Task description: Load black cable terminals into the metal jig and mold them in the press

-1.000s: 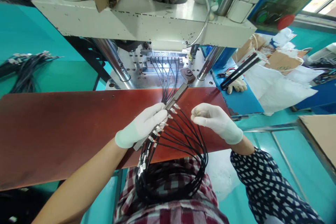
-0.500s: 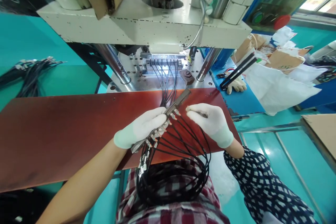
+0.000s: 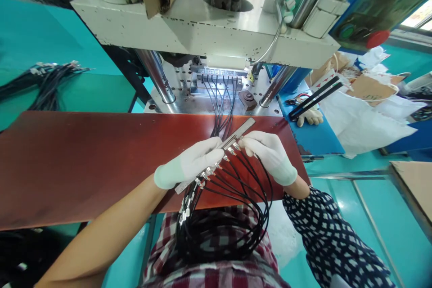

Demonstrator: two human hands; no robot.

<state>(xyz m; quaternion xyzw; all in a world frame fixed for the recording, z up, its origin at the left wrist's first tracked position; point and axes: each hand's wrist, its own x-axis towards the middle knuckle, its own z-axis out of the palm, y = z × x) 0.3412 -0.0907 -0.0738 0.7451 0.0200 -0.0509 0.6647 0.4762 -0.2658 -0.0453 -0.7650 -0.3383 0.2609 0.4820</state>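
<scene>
My gloved left hand [image 3: 199, 159] grips a slim metal bar [image 3: 245, 128] that slants up to the right above the brown table. Several metal connectors [image 3: 230, 150] sit in a row along its lower edge, each with a black cable [image 3: 243, 171] running off it. Near the bar's upper end, my gloved right hand [image 3: 268, 153] pinches a cable end against the edge; the fingers hide its tip. The cables loop into a black coil [image 3: 219, 252] over my lap. Behind the bar, more black cables [image 3: 221, 119] lead into a metal fixture [image 3: 216, 83] in the press.
The press's pale crossbeam [image 3: 202, 36] spans above the fixture, between steel posts [image 3: 157, 76]. At right, a blue surface [image 3: 315, 137] holds a work glove [image 3: 310, 117] and black strips [image 3: 315, 98]. Cable bundles [image 3: 50, 83] lie at far left. The brown table [image 3: 84, 162] extends left.
My right hand has moved left to the bar's upper end, bringing a cable end against it. The bar has tilted so its face looks brighter. The view has shifted slightly.
</scene>
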